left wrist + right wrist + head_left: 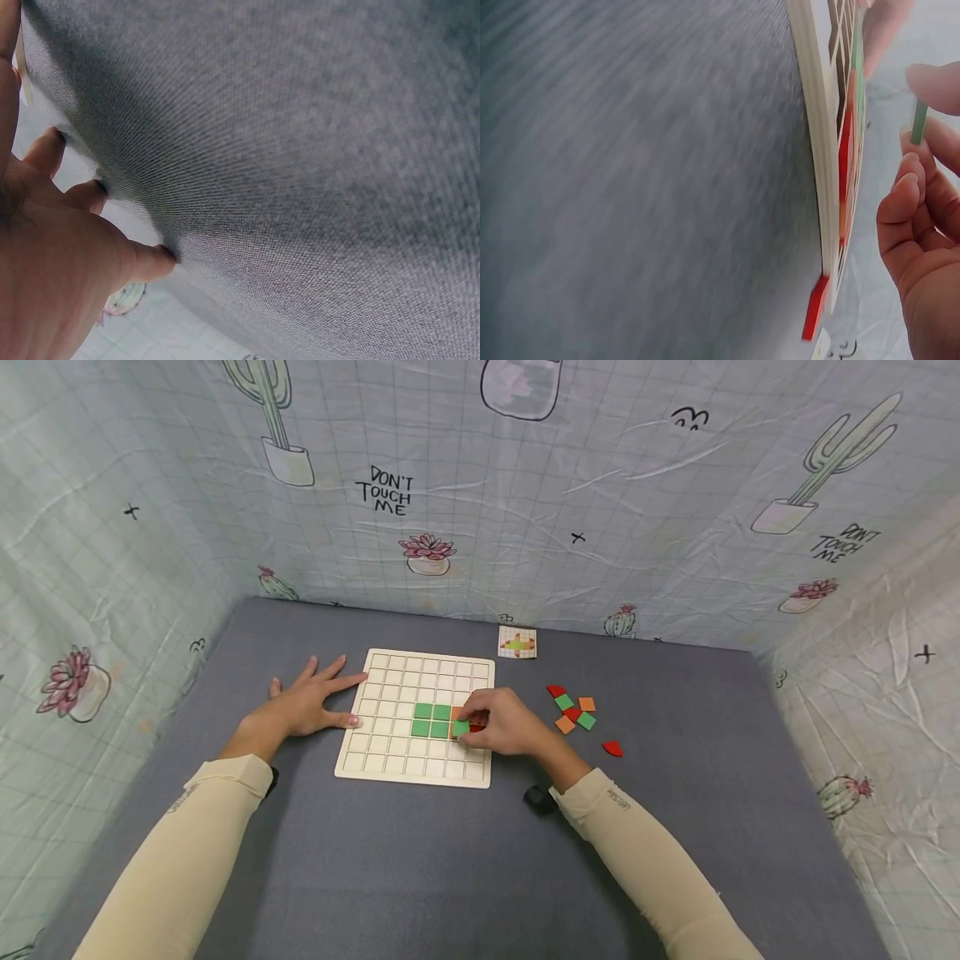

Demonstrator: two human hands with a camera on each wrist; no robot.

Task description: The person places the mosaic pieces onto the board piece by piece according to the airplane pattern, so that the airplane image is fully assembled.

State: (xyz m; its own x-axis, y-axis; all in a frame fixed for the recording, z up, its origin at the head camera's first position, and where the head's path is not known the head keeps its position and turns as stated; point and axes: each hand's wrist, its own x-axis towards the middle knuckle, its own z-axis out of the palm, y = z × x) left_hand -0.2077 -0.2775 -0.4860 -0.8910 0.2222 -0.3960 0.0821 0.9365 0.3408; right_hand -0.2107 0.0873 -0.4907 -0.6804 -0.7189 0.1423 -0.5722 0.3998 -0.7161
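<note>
A pale grid board (390,752) lies flat on the grey table. Several green square tiles (431,719) sit together in its cells, with orange and red pieces beside them, partly covered by my right hand. Between thumb and fingers my right hand (501,722) pinches a green tile (919,120), held above the board in the right wrist view. My left hand (311,700) has its fingers spread, and its thumb and index finger touch the board's left edge. In the left wrist view, the left hand's other fingertips (157,262) rest on the grey cloth.
Loose red, orange and green pieces (573,713) lie right of the board, a red quarter-round piece (612,748) apart from them. A small pattern card (517,642) lies behind the board. Printed fabric walls (487,527) enclose the table (420,860).
</note>
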